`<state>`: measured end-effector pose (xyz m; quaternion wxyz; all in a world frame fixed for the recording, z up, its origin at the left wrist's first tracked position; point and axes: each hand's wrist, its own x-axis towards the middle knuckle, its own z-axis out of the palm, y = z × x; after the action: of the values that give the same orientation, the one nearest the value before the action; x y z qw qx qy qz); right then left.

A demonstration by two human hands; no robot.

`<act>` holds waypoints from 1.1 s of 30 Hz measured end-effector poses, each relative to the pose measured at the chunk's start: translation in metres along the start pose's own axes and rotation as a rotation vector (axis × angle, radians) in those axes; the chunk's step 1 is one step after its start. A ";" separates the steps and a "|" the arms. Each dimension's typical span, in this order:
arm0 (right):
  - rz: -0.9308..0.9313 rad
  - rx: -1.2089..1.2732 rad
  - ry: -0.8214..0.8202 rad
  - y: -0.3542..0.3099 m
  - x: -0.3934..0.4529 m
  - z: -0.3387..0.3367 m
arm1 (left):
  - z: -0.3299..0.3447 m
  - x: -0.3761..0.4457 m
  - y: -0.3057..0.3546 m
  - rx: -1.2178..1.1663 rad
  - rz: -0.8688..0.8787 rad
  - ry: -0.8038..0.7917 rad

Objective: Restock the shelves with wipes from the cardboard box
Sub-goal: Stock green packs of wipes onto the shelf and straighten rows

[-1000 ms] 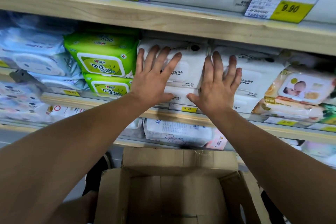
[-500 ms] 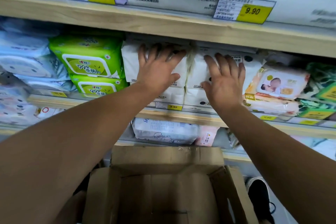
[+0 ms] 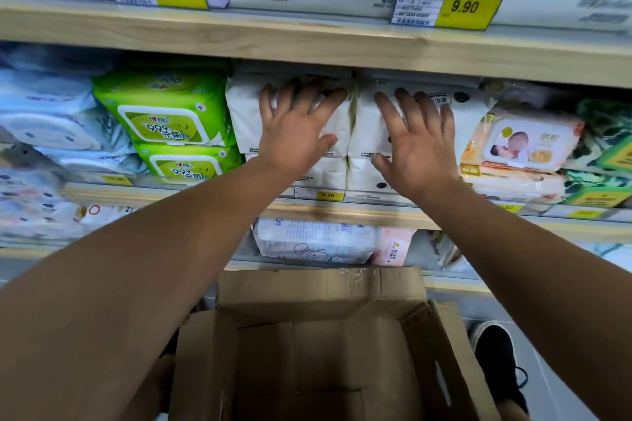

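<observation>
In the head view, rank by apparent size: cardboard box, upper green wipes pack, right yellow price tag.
1. cardboard box, though nearest the camera, which inflates it
2. upper green wipes pack
3. right yellow price tag

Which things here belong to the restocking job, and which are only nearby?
Job: left hand and right hand flat on white wipes packs; cardboard box.
Nearby: green packs, baby-photo pack, price tags, shoe.

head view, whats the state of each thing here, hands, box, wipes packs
left hand: open, flat on left white wipes stack
right hand: open, flat on right white wipes stack
cardboard box: flaps open, looks empty
green wipes packs: stacked two high
</observation>
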<state>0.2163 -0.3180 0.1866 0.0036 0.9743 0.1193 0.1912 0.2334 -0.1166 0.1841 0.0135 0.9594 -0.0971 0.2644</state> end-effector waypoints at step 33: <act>0.057 0.017 0.056 0.000 -0.009 0.002 | -0.010 -0.003 -0.027 -0.026 -0.049 -0.053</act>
<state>0.2089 -0.3204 0.1811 -0.0135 0.9715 0.0931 0.2174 0.2308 -0.0887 0.1921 0.0297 0.9680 -0.0774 0.2370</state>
